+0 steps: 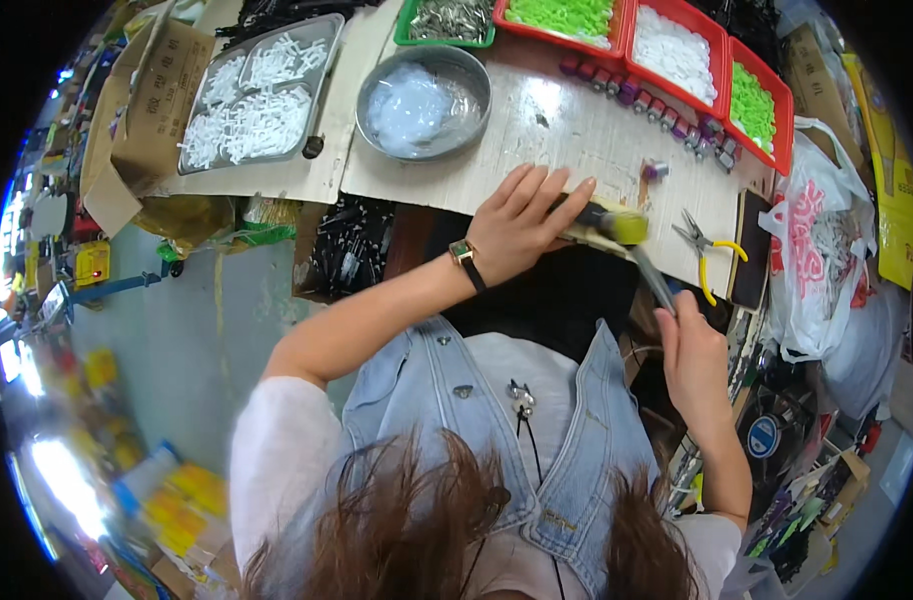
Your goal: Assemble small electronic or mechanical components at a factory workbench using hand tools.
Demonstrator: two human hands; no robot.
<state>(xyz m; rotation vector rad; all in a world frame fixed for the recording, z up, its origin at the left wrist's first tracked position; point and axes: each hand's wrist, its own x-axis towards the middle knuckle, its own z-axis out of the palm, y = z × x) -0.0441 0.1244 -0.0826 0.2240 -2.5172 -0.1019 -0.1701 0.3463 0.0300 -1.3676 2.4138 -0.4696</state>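
Observation:
My right hand (695,350) is closed around the grey handle of a mallet (630,229) at the near edge of the bench. The mallet has a dark head with a yellow-green face. My left hand (517,222) lies at the bench edge beside the mallet head, fingers stretched out over the wood. Whatever may be under its palm is hidden. Just beyond the mallet, a small purple-and-silver part (656,170) stands alone. Pliers with yellow handles (710,268) rest to the right, next to a dark flat phone-like slab (751,250).
A row of similar small parts (669,118) lines red trays of white (677,55) and green pieces (752,108). A round metal bowl (424,148) holds a whitish translucent mass. Farther left are a divided tray of white pieces (262,110) and a cardboard box (162,95). A plastic bag (815,240) hangs right.

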